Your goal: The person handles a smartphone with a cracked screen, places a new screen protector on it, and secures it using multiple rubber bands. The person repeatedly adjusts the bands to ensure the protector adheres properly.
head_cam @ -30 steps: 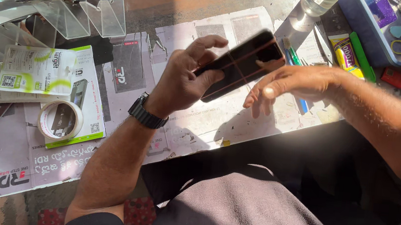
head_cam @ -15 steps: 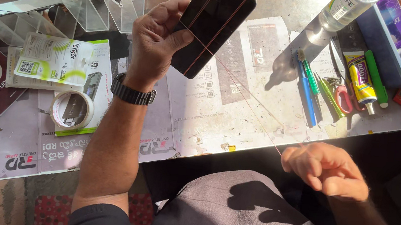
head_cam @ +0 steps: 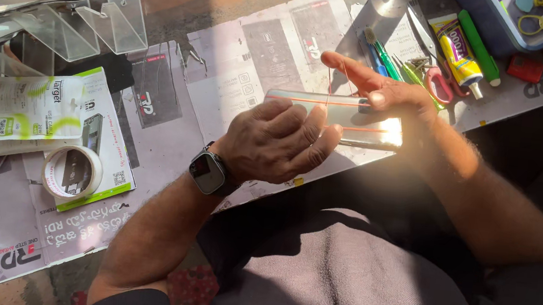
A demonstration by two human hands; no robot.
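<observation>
Head view shows both hands meeting on a flat phone-sized slab, held level just above the near edge of the worktop. Left hand curls over the slab's near-left end, fingers bent round it in a firm grasp, a dark smartwatch on that wrist. Right hand rests on the slab's far side, fingers stretched out and fairly open, thumb pressing the top edge — a thin red thread runs across the slab and up to these fingers. Whether the right hand truly grips the slab I cannot tell. Beyond the slab lie green and blue pens, red-handled scissors and a yellow glue tube. Well to the left of the slab sit a roll of tape on printed packets, with clear plastic stands behind them.
</observation>
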